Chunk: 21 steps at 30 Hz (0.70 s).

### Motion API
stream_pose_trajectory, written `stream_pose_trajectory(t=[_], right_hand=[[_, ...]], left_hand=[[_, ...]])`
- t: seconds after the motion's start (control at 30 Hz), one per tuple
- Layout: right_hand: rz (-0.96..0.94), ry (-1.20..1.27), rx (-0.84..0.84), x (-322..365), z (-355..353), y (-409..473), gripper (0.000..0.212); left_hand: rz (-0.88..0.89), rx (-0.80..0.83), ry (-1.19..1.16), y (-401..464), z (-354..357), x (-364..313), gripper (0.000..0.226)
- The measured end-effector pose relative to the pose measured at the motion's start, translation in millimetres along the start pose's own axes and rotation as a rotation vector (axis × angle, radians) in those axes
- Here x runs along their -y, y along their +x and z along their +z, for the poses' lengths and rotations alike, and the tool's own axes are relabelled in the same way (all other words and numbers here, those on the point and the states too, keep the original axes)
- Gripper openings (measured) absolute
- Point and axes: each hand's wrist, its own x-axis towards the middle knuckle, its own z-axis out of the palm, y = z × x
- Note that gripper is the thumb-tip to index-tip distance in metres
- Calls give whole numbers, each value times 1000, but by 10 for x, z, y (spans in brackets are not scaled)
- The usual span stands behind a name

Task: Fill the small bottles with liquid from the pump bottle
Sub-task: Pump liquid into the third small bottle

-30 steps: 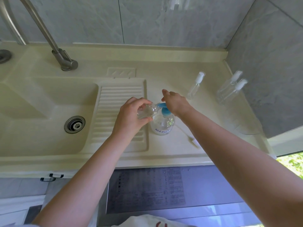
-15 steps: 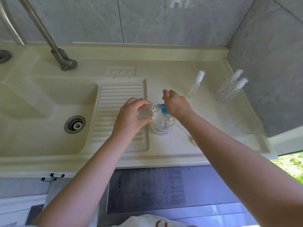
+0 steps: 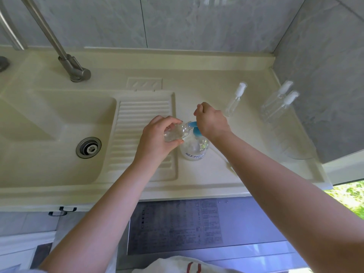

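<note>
A clear pump bottle (image 3: 194, 148) with a blue pump head (image 3: 194, 128) stands on the cream counter (image 3: 206, 180). My left hand (image 3: 157, 138) grips a small clear bottle (image 3: 176, 133), tilted, with its open mouth against the blue spout. My right hand (image 3: 211, 121) rests on top of the pump head with its fingers curled; the top of the pump is hidden under it. Three more small spray bottles with white caps stand behind: one (image 3: 235, 100) just past my right hand, two (image 3: 278, 102) near the right wall.
A sink basin (image 3: 49, 123) with a metal drain lies to the left, a ribbed draining board (image 3: 141, 123) beside it. A metal tap (image 3: 75, 70) rises at the back left. A thin white tube (image 3: 226, 162) lies on the counter by my right forearm. Grey tiled walls close the back and right.
My right hand has dropped a little on the pump head and then come back up. My left hand keeps the small bottle at the spout.
</note>
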Motion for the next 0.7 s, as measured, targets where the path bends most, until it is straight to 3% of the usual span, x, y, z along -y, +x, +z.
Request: stream_pose_trajectory(t=[0.27,0.37,0.43,0.7], right_hand=[[-30,-92,95,31,-24,-76,42],[-45,-140,170,48,-56,-52,27],[-29,-133,201,77,-84,-26,28],[6,-75,53,22,27,-14,41]], left_hand=[[-8,10,43,-83,-31,-16,51],[-14,-1,31,-88,-59,-42,51],[-15,-7,27,-67,-62,-44,51],[-1,-3,35,-39,-32,-28,52]])
